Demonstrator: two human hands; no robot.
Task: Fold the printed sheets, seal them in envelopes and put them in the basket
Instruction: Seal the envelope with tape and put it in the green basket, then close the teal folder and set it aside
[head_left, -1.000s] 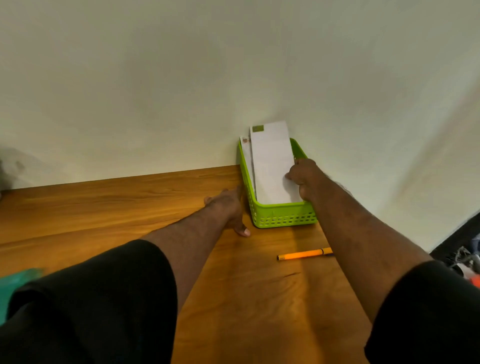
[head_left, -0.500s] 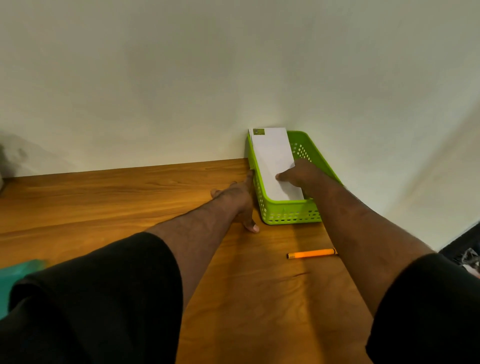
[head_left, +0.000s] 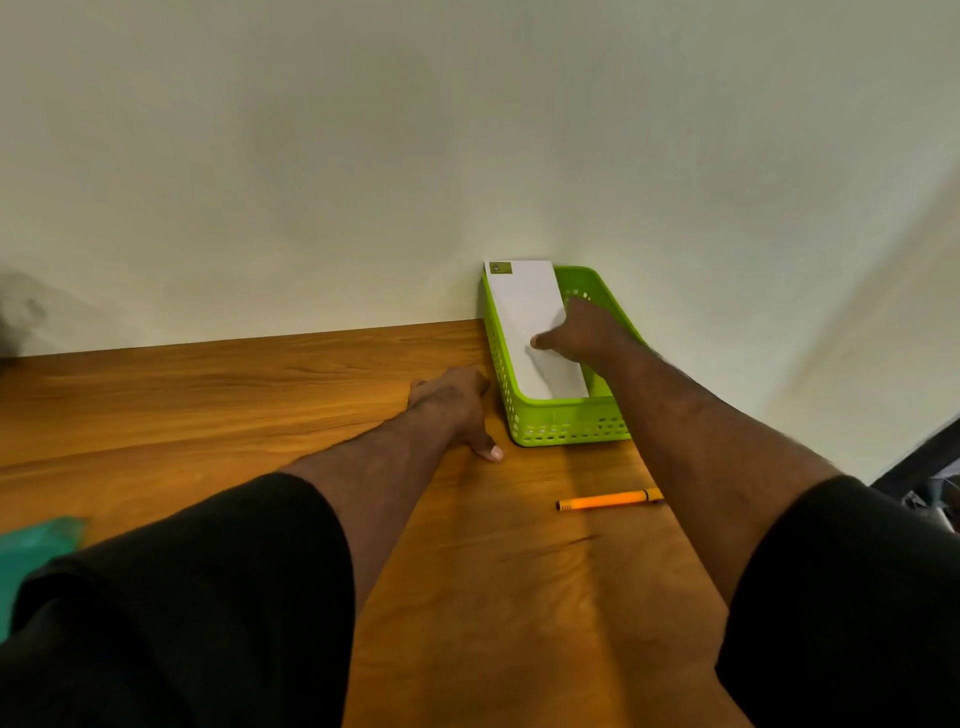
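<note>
Now lying flatter in the basket (head_left: 566, 423), envelope (head_left: 530, 317) leaning on its left wall; right hand (head_left: 584, 335) pressing it down, grip released, thumb on paper; left hand (head_left: 454, 402) resting loose on the counter (head_left: 260, 395) beside the basket; placement seemingly almost finished.

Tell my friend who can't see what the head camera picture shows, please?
A person's right hand presses a white envelope into a green basket by the wall. Their left hand rests on the wooden table beside the basket, and an orange pen lies nearer.
</note>
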